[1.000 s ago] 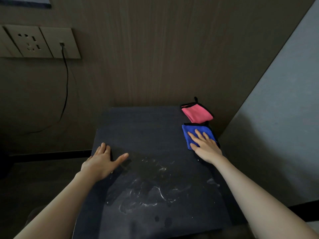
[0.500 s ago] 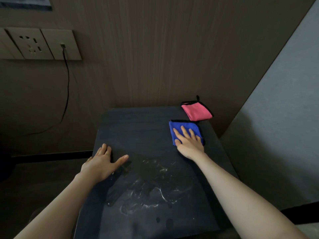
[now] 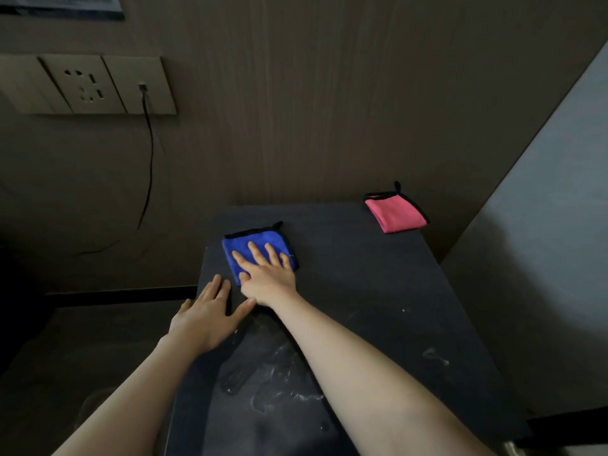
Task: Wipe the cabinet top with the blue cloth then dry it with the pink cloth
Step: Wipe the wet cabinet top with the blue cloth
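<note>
Two bare hands lie on the dark cabinet top [image 3: 378, 291]. The right hand [image 3: 268, 279] presses flat on the blue cloth [image 3: 253, 248], with its fingers [image 3: 255, 251] stretched and spread apart over the fabric, not clamped on it. The blue cloth is folded, has a black edge, and sits near the far left part of the surface. The left hand [image 3: 205, 319] rests flat at the left edge of the surface, just beside the right hand, its fingers also apart and holding nothing. The pink cloth [image 3: 396, 213], folded and with a black edge too, lies at the far right corner, well apart from the blue cloth. Wet, whitish smears [image 3: 279, 380] show on the near part of the surface, between the two forearms. On the wall behind, a thin black cable [image 3: 149, 166] hangs down from a socket panel [image 3: 98, 85].
</note>
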